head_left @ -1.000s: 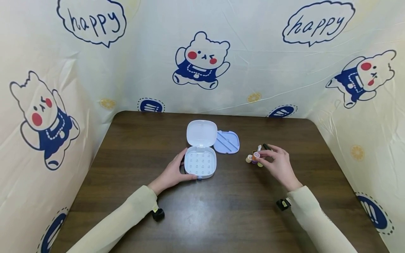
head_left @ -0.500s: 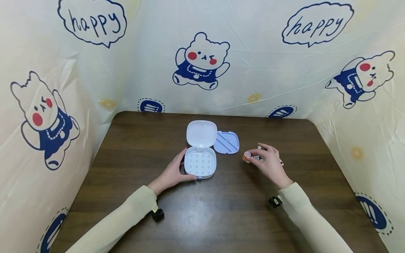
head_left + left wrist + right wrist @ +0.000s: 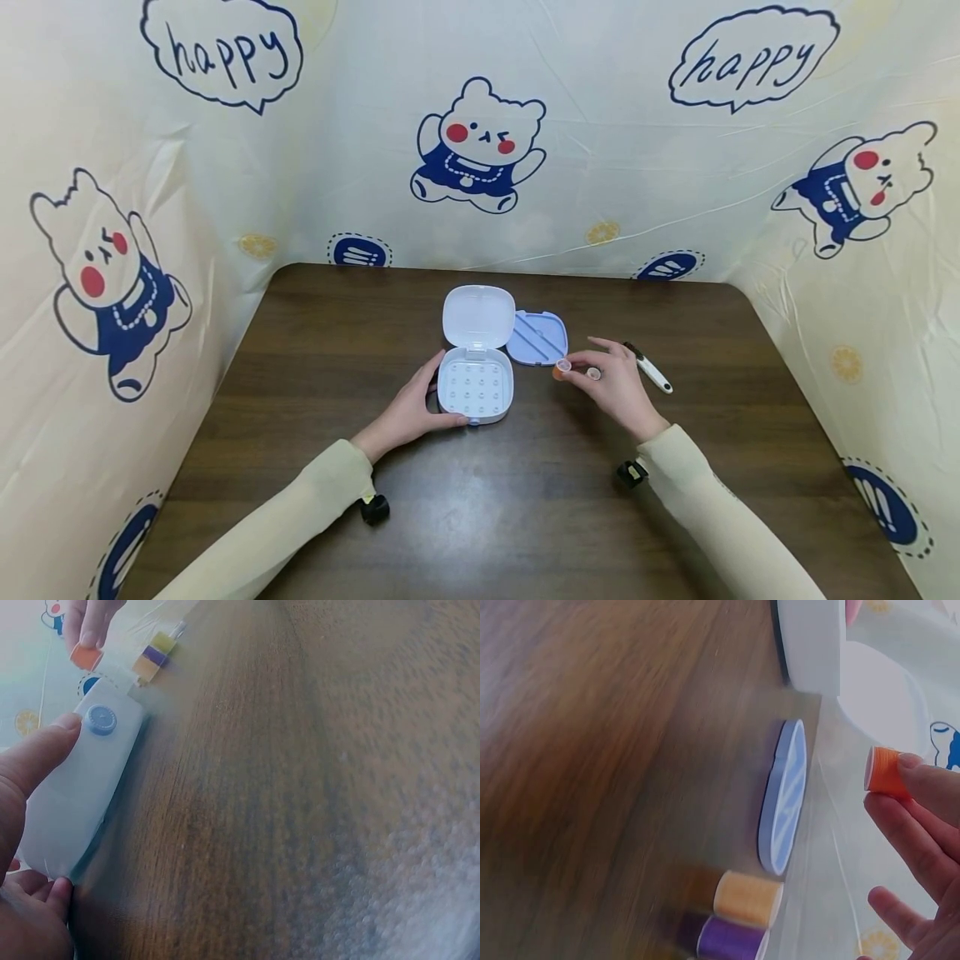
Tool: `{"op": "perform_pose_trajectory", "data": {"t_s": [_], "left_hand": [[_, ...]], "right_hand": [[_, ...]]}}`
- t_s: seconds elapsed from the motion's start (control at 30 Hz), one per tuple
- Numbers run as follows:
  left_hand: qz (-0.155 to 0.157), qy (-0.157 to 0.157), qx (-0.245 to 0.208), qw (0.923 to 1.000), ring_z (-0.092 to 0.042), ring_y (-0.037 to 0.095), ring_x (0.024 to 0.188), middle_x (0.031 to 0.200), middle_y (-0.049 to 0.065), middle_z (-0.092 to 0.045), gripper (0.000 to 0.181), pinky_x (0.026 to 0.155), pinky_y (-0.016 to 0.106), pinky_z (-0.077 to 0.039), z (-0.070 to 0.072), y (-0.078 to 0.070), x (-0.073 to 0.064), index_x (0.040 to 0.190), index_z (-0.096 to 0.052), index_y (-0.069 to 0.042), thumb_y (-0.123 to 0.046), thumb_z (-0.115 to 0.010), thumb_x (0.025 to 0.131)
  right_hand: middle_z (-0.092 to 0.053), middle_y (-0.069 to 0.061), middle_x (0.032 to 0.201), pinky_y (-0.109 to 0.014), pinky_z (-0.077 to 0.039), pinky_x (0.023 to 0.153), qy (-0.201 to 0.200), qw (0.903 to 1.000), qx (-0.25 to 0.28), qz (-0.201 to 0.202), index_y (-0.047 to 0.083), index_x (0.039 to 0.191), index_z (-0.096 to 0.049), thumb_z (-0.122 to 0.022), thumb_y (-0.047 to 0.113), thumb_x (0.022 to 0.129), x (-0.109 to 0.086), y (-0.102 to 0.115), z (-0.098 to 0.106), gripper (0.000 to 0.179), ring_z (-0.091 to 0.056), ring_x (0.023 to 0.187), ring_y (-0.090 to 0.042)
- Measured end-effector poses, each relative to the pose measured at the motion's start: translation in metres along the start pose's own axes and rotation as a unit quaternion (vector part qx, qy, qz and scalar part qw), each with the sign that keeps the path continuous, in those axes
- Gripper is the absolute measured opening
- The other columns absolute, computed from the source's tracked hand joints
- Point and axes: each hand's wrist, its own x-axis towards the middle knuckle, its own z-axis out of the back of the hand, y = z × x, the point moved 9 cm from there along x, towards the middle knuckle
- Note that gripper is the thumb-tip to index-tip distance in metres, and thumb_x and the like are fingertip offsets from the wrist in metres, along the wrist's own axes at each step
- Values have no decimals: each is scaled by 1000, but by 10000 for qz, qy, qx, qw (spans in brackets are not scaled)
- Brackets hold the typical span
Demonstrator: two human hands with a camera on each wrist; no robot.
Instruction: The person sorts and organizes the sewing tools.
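Observation:
A sewing box (image 3: 501, 413) stands with its pale lid (image 3: 478, 317) raised; rows of small pegs line its inside. My left hand (image 3: 407, 414) grips it, thumb at the front by the round blue catch (image 3: 100, 720), fingers around the left side. Between thumb and fingertips of my right hand (image 3: 622, 390), an orange thread spool (image 3: 886, 772) is pinched, held above the table right of the box. Below that hand, peach (image 3: 748, 899) and purple (image 3: 733, 939) spools lie side by side; a yellow spool (image 3: 163, 642) shows beyond in the left wrist view.
A flat blue tray (image 3: 537, 337) with a diagonal divider lies right of the raised lid. Behind my right hand is a slim white-and-black tool (image 3: 652, 371). Patterned cloth (image 3: 570, 167) rises around the back and sides of the brown table (image 3: 360, 325).
My right hand has moved left with the orange spool, away from the spool cluster toward the box. This uncovers the white-and-black tool. My left hand keeps its place on the box.

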Motion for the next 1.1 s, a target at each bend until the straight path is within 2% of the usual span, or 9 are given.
{"op": "perform_pose_trajectory", "data": {"t_s": [0.13, 0.27, 0.43, 0.5, 0.67, 1.1], "left_hand": [[0, -6, 3, 10000, -40, 32, 148, 170, 14, -23, 122, 123, 49, -34, 1, 0, 0, 168, -15, -11, -36, -94, 78], [-6, -23, 15, 10000, -41, 33, 148, 170, 14, -23, 121, 123, 50, -34, 1, 0, 1, 168, -16, -11, -37, -94, 79], [23, -18, 43, 10000, -41, 32, 148, 170, 13, -23, 121, 123, 50, -33, 1, 0, 0, 168, -16, -12, -39, -93, 79], [35, -9, 46, 10000, -41, 32, 148, 170, 13, -23, 121, 123, 50, -33, 1, 0, 0, 168, -15, -12, -39, -93, 79], [28, -4, 49, 10000, -43, 32, 147, 170, 13, -24, 121, 123, 50, -34, 1, 0, 0, 167, -16, -11, -38, -93, 79], [29, 2, 58, 10000, -42, 32, 147, 170, 13, -25, 120, 122, 49, -36, 0, 0, -1, 168, -15, -12, -38, -93, 80]], "right_hand": [[-80, -5, 98, -70, -18, 116, 81, 10000, 52, -18, 11, 109, -83, -85, 25, 89, 4, 7, -6, 25, -47, 139, -40], [-80, -3, 100, -76, -11, 118, 213, 9997, 36, -139, 14, 111, -83, -85, 28, 89, 10, 9, -15, 26, -46, 141, -38], [-80, -3, 100, -71, -17, 118, 301, 9995, 92, -90, 14, 112, -82, -84, 30, 90, 16, 13, -26, 27, -46, 140, -40], [-80, -3, 99, -66, -22, 117, 293, 9995, 97, -40, 13, 111, -82, -85, 29, 89, 17, 16, -30, 27, -47, 139, -40], [-79, -5, 102, -64, -26, 116, 228, 9997, 23, 50, 13, 109, -83, -86, 29, 88, 21, 24, -38, 27, -49, 137, -40], [-80, 1, 93, -63, -26, 117, 277, 9988, 86, 399, 14, 107, -83, -84, 28, 90, 32, 46, -63, 21, -53, 135, -38]]}}
